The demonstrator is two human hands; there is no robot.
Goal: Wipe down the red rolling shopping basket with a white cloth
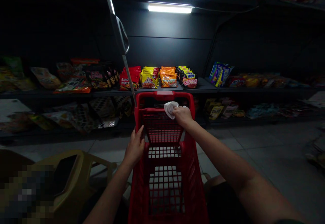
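A red plastic shopping basket (pixel 167 162) stands before me, its grid floor and sides bare inside. My right hand (pixel 183 116) pinches a white tissue (pixel 170 109) over the basket's far end, close to the far rim. Against the left outer wall rests my left hand (pixel 134 147), its fingers curled round the edge; part of them is hidden behind the wall. A metal telescopic handle (pixel 122 38) with a dark grip rises from the far left corner.
Shelves with several snack packets (pixel 169 77) face me under a bright tube light (pixel 169 8). To my left is a yellowish plastic stool (pixel 80 170) with a dark phone (pixel 63 175) on it. Pale floor tiles (pixel 228 139) show at the right.
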